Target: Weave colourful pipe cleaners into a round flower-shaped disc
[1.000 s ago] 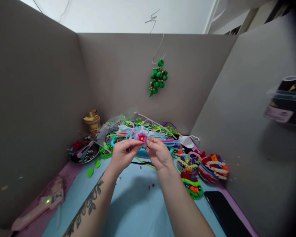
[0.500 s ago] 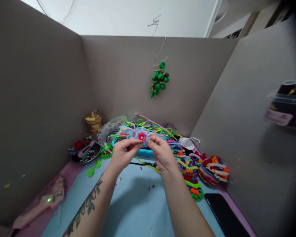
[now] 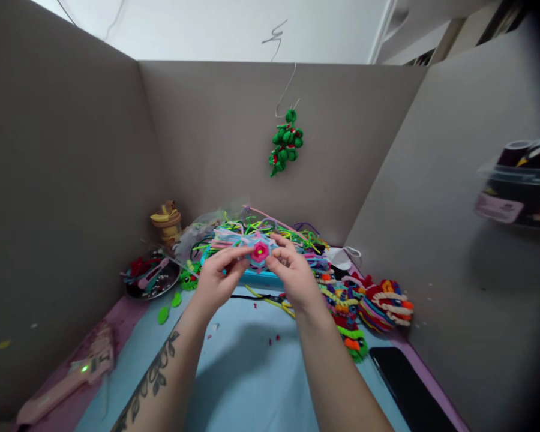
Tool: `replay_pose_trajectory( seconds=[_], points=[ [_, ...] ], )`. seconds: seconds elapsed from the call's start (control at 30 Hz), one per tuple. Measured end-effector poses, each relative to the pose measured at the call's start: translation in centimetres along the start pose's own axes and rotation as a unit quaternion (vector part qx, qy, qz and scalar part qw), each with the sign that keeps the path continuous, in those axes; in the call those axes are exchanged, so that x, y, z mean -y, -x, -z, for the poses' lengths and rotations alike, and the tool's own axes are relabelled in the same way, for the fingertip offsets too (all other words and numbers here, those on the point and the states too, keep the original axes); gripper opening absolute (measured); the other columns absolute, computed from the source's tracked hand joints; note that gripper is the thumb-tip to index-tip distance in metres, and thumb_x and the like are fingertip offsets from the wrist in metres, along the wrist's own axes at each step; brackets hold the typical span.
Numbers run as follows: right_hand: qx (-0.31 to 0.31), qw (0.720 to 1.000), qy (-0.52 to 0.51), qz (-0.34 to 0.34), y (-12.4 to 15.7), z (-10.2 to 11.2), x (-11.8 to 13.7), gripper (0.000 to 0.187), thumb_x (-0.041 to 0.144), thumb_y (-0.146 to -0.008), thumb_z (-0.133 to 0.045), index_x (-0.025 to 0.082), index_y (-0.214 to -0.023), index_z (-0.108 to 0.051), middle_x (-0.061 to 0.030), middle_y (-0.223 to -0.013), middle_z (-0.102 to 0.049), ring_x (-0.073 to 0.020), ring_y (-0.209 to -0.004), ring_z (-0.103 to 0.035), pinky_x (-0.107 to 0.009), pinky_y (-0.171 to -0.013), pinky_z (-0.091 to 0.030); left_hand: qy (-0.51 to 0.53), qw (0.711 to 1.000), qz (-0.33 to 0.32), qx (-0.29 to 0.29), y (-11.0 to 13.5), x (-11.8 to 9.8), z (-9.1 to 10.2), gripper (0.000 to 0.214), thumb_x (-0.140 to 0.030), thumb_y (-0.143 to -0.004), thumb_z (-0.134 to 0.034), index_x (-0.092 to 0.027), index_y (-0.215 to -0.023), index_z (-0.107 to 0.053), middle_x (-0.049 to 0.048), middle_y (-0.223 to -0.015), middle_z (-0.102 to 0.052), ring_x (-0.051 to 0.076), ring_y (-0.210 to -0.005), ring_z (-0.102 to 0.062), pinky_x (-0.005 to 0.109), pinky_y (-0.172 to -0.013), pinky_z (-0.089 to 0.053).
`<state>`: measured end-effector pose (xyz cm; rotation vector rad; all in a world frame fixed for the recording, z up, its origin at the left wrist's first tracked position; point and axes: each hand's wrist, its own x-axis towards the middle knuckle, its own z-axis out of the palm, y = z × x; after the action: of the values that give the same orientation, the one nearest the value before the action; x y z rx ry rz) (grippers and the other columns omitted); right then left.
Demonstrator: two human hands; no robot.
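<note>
Between my two hands is a small pipe-cleaner flower (image 3: 260,252) with a pink middle, a yellow centre and pale blue and pink outer loops. My left hand (image 3: 218,277) pinches its left edge, thumb and forefinger close together. On the other side, my right hand (image 3: 294,275) grips the right edge with thumb and bent fingers. The flower is held up in front of a heap of colourful pipe cleaners (image 3: 234,231), some lying in a blue tray (image 3: 261,279).
At left are a pink glue gun (image 3: 78,378), a round metal dish (image 3: 166,287) and green pieces (image 3: 163,315). Fuzzy multicoloured figures (image 3: 387,306) and a black phone (image 3: 411,384) lie at right. A green bunch (image 3: 288,144) hangs on the back panel; a tub (image 3: 519,186) hangs at right.
The flower has turned its face more toward me, showing more of the pink middle. My left fingers have shifted slightly along its edge. The whole view has moved a little.
</note>
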<state>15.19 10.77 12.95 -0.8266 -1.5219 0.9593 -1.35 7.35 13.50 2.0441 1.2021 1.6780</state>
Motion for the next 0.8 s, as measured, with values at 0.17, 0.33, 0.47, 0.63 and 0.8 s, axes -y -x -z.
replay_pose_trajectory(
  seconds=[0.17,0.33,0.47,0.63,0.8],
  points=[
    [-0.111,0.992,-0.052,0.012,-0.1,-1.2,-1.2,0.021,0.033,-0.073,-0.065,0.018,-0.061,-0.055,-0.0075,-0.13,-0.047,-0.024,-0.123,-0.042,-0.039,-0.102,-0.03,0.026,0.977,0.092,-0.19,0.4,0.2,-1.4,0.017,-0.026,-0.079,-0.062,-0.019,-0.094,-0.063,0.0029,-0.085,-0.065,0.01,-0.061,-0.053,0.021,-0.055,-0.041],
    [-0.128,0.989,-0.068,0.014,-0.3,-1.4,-1.6,0.02,0.032,-0.072,-0.066,0.018,-0.06,-0.057,-0.0077,-0.126,-0.048,-0.0237,-0.122,-0.042,-0.038,-0.102,-0.031,0.009,0.99,0.1,-0.098,0.4,-0.1,-2.5,0.013,-0.028,-0.078,-0.063,-0.017,-0.073,-0.067,0.0022,-0.073,-0.062,0.012,-0.066,-0.053,0.022,-0.058,-0.04],
    [-0.126,0.99,-0.062,0.02,-0.2,-1.7,-1.6,0.018,0.032,-0.071,-0.067,0.018,-0.062,-0.059,-0.0075,-0.124,-0.049,-0.0231,-0.12,-0.044,-0.037,-0.103,-0.03,0.053,0.984,0.14,-0.091,0.5,0.3,-2.9,0.015,-0.031,-0.076,-0.064,-0.017,-0.071,-0.067,0.0006,-0.07,-0.059,0.011,-0.061,-0.049,0.022,-0.055,-0.037],
    [-0.125,0.991,-0.045,0.017,-0.1,-2.2,-1.5,0.017,0.032,-0.071,-0.067,0.019,-0.062,-0.06,-0.0076,-0.119,-0.05,-0.0229,-0.12,-0.044,-0.036,-0.1,-0.032,0.068,0.981,0.157,-0.086,0.6,0.6,-3.1,0.02,-0.032,-0.077,-0.063,-0.016,-0.066,-0.061,-0.001,-0.067,-0.052,0.01,-0.06,-0.044,0.022,-0.055,-0.033],
    [-0.11,0.993,-0.041,0.02,0.0,-2.5,-1.5,0.019,0.033,-0.072,-0.066,0.019,-0.061,-0.059,-0.0078,-0.117,-0.051,-0.0228,-0.12,-0.043,-0.036,-0.101,-0.032,0.041,0.987,0.134,-0.076,0.5,0.2,-2.9,0.024,-0.031,-0.081,-0.057,-0.017,-0.063,-0.051,-0.0021,-0.064,-0.045,0.011,-0.06,-0.04,0.022,-0.056,-0.032]
  ],
)
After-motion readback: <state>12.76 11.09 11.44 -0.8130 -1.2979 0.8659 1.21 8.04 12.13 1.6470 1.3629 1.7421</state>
